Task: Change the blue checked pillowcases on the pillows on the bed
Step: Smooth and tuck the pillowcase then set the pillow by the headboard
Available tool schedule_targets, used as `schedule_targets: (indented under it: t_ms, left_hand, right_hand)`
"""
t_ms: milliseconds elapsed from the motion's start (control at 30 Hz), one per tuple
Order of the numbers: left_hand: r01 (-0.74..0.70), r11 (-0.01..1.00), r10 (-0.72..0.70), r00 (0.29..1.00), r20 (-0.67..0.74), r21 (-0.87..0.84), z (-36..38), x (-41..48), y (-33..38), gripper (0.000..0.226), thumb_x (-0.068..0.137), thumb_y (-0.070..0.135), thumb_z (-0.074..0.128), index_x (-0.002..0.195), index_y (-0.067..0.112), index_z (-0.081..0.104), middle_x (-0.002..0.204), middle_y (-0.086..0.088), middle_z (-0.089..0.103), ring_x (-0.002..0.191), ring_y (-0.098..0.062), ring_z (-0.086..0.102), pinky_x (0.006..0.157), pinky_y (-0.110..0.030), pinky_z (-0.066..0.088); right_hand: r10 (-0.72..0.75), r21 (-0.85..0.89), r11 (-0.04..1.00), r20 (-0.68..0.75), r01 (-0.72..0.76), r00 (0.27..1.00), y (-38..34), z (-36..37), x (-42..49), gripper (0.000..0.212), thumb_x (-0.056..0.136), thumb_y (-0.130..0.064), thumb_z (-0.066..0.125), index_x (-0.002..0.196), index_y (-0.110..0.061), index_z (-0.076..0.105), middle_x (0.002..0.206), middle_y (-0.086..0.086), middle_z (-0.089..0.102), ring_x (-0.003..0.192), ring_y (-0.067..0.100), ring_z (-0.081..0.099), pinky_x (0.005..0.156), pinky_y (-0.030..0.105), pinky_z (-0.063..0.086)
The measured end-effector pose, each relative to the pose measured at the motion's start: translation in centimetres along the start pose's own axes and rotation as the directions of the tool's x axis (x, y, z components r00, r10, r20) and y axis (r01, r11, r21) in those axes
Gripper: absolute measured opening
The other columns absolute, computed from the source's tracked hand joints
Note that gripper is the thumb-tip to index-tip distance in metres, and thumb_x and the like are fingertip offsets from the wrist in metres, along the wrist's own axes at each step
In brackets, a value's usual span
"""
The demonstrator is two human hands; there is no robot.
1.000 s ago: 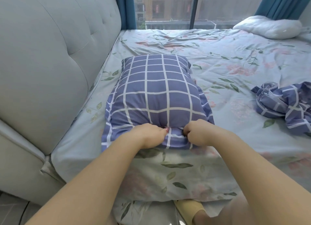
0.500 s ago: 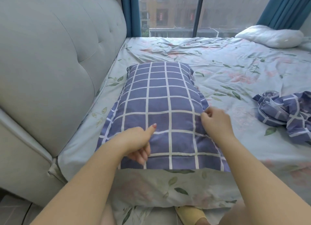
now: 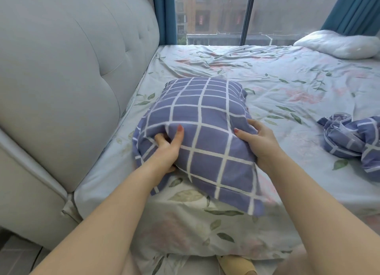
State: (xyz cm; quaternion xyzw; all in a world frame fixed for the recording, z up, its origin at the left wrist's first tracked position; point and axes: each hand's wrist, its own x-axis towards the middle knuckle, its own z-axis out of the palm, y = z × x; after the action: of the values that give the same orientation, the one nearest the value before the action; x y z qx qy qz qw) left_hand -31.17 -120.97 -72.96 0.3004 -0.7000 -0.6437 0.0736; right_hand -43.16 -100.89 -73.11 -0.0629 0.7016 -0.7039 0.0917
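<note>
A pillow in a blue checked pillowcase [image 3: 207,130] lies on the bed near the headboard, its near end raised off the sheet. My left hand [image 3: 167,146] grips its left side, thumb on top and fingers curled under the fabric. My right hand [image 3: 257,138] grips the right side, fingers wrapped round the edge. A second blue checked pillowcase [image 3: 353,136] lies crumpled on the sheet at the right. A bare white pillow [image 3: 339,44] rests at the far right by the window.
The padded grey headboard [image 3: 72,79] runs along the left. A floral sheet [image 3: 277,85] covers the bed, wrinkled toward the window. Blue curtains [image 3: 353,9] hang at both sides of the window. A slipper [image 3: 236,264] shows at the bed's near edge.
Both hands left the pillowcase's near opening and moved to the pillow's sides. They now grip it, and its near end has lifted off the sheet.
</note>
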Motion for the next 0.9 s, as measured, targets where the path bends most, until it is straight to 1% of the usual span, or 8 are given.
schedule_targets:
  t_ms: [67,200,300,400,533,700,800,900]
  left_hand:
    - [-0.161,0.983,0.149,0.982,-0.119,-0.092,-0.3,1.1,0.5,0.113,0.056,0.099,0.044,0.148,0.039,0.016,0.156,0.007,0.03,0.142,-0.023,0.035,0.114,-0.049,0.035]
    - [-0.342,0.935,0.328,0.934,-0.143,-0.089,-0.9,1.7,2.3,0.075,0.089,0.076,0.027,0.149,0.031,0.039,0.151,0.01,0.042,0.138,-0.009,0.038,0.119,-0.037,0.028]
    - [-0.243,0.968,0.25,0.957,-0.144,0.069,-2.3,3.4,1.2,0.063,0.098,0.065,0.025,0.144,0.029,0.047,0.148,0.0,0.047,0.137,-0.02,0.042,0.117,-0.039,0.028]
    - [-0.012,0.995,0.041,0.952,-0.302,0.1,-4.7,5.9,-1.0,0.096,0.069,0.083,0.02,0.144,0.028,0.044,0.151,-0.011,0.043,0.138,-0.035,0.038,0.116,-0.05,0.028]
    - [0.078,0.996,-0.089,0.93,-0.358,-0.043,-4.6,4.1,-1.9,0.09,0.08,0.078,0.035,0.152,0.024,0.025,0.156,-0.007,0.035,0.139,-0.037,0.036,0.114,-0.053,0.032]
    - [0.26,0.966,-0.257,0.952,-0.168,-0.005,-4.0,1.2,-3.1,0.11,0.063,0.09,0.054,0.151,0.044,0.007,0.153,0.004,0.036,0.128,-0.036,0.048,0.103,-0.058,0.043]
    - [0.225,0.973,-0.229,0.963,-0.143,-0.044,-4.0,1.0,-2.5,0.117,0.056,0.085,0.064,0.151,0.043,0.01,0.149,0.004,0.041,0.124,-0.035,0.051,0.096,-0.053,0.048]
    - [0.054,0.99,-0.08,0.977,-0.196,-0.131,-3.6,1.4,-1.9,0.13,0.043,0.081,0.077,0.15,0.029,0.026,0.142,0.004,0.052,0.122,-0.027,0.055,0.102,-0.047,0.047]
  right_hand:
    - [-0.172,0.064,0.983,0.009,0.171,0.985,-1.7,1.8,-2.7,0.03,0.078,-0.007,0.076,0.105,-0.013,0.065,0.105,0.01,0.071,0.091,0.019,0.067,0.086,0.036,0.056]
    - [-0.328,0.095,0.942,0.042,0.323,0.944,-1.7,4.6,-9.1,0.02,0.084,-0.01,0.074,0.092,-0.015,0.055,0.093,0.007,0.071,0.089,0.018,0.068,0.081,0.036,0.055]
    - [-0.038,-0.132,0.99,0.139,0.057,0.99,0.1,5.4,-11.1,0.024,0.087,-0.031,0.071,0.097,-0.021,0.052,0.09,0.004,0.069,0.085,0.022,0.068,0.08,0.048,0.057]
    - [0.272,-0.241,0.94,0.106,-0.24,0.957,0.4,4.6,-9.2,0.039,0.091,-0.054,0.056,0.096,-0.015,0.058,0.096,0.012,0.066,0.078,0.023,0.064,0.07,0.047,0.058]
    - [0.359,0.121,0.933,-0.281,-0.338,0.89,0.8,0.4,-3.2,0.045,0.089,-0.056,0.059,0.112,-0.019,0.051,0.117,0.01,0.059,0.096,0.033,0.063,0.064,0.042,0.056]
    - [0.549,0.56,0.722,-0.103,-0.408,0.83,3.5,-3.3,2.5,0.087,0.067,-0.053,0.083,0.137,-0.019,0.045,0.125,0.017,0.061,0.093,0.038,0.066,0.054,0.051,0.056]
    - [0.521,0.61,0.701,-0.083,-0.37,0.85,4.2,-2.9,3.9,0.082,0.061,-0.045,0.089,0.131,-0.019,0.054,0.119,0.013,0.067,0.094,0.034,0.068,0.057,0.051,0.056]
    - [0.489,0.619,0.713,-0.104,-0.328,0.866,3.6,-2.1,4.2,0.052,0.075,-0.026,0.083,0.12,-0.013,0.061,0.111,0.011,0.071,0.091,0.03,0.07,0.055,0.043,0.058]
